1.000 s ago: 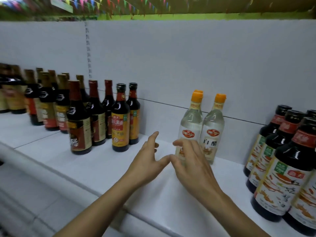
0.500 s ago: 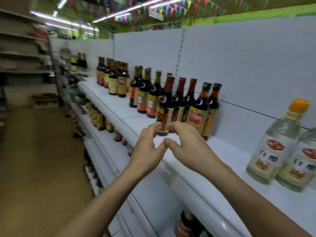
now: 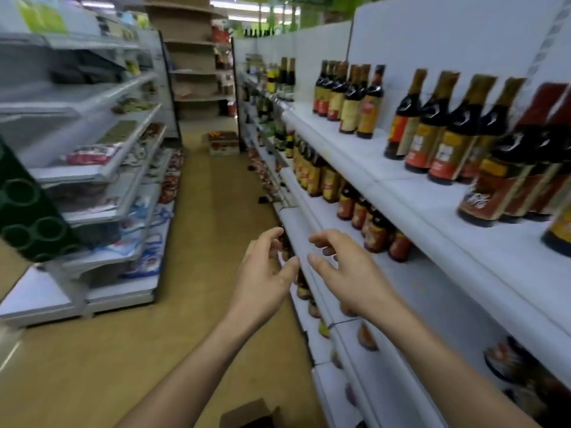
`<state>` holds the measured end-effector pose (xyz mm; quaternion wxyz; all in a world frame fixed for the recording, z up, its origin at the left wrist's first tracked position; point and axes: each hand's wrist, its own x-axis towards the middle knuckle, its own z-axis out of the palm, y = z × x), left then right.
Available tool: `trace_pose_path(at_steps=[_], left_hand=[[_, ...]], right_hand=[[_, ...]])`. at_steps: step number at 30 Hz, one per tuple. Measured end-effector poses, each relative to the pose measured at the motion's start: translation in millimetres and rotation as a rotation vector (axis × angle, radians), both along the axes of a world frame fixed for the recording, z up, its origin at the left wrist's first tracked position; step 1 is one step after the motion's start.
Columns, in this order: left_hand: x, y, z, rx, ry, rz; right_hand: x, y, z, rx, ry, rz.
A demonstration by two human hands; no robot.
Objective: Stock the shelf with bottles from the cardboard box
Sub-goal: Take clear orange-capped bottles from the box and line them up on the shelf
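Left hand: raised over the aisle floor in front of the shelving, back of the hand to the camera, holding nothing.
Left fingers: loosely curled and spread apart, with the thumb pointing toward the other hand.
Right hand: level with the left one and just beside it, not touching. It hangs in front of a lower board's edge and holds nothing.
Right fingers: loosely curled and spread. The thumb tip is near the left thumb tip, with a small gap between them.
Cardboard box: on the floor at the bottom edge of the view, between the 2 forearms. Only an open flap and a dark inside show, so its contents cannot be told.
Shelf: white, tiered, running along the right side of the aisle.
Dark bottles: upright on the top board in separate clusters. A far cluster and a middle cluster have gold necks, and a near, blurred cluster has red necks at the right edge.
Lower bottles: smaller dark ones with yellow and red labels, upright on the board below, well behind the hands.
Floor: tan, running down the aisle.
Opposite shelving: grey boards on the left carrying flat packets.
Green panel: dark, with ring patterns, at the left edge and tilted.
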<state>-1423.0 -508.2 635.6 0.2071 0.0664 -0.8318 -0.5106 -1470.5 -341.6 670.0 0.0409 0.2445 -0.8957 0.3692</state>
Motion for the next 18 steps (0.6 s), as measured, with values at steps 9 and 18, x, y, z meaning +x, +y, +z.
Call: trace_pose_path(at_steps=[9, 18], left_hand=[[44, -69, -104, -0.01, -0.271, 0.117], [70, -68, -233, 0.049, -0.492, 0.182]], right_hand=[[11, -87, -131, -0.139, -0.264, 0.115], [20, -90, -281, -0.119, -0.51, 0.18]])
